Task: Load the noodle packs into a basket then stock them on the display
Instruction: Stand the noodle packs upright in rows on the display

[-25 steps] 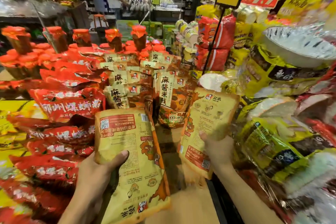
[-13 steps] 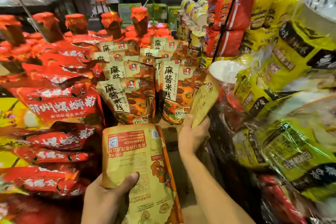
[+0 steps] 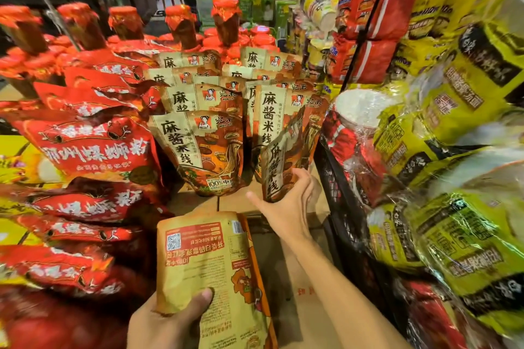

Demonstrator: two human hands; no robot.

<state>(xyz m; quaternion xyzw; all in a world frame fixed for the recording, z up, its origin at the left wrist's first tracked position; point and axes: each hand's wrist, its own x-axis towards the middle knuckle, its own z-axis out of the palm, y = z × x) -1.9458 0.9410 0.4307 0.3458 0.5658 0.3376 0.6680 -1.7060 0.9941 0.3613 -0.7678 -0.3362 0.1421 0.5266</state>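
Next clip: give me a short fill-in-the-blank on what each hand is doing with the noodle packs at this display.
1. The right hand stands a noodle pack at the ____ end of the front row.
2. The left hand holds a second pack with its ____ side facing the camera.
3. The bags left of the tan packs are mostly ____ in colour.

Missing words: right; back; red

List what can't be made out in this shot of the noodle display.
- Head view: left hand is cut off by the bottom edge; only its thumb shows on the tan pack.
- Right hand: its fingers pass behind the pack being placed, so their grip is hidden.
- Rear tan packs: labels covered by front rows.
- Yellow packs: print blurred.
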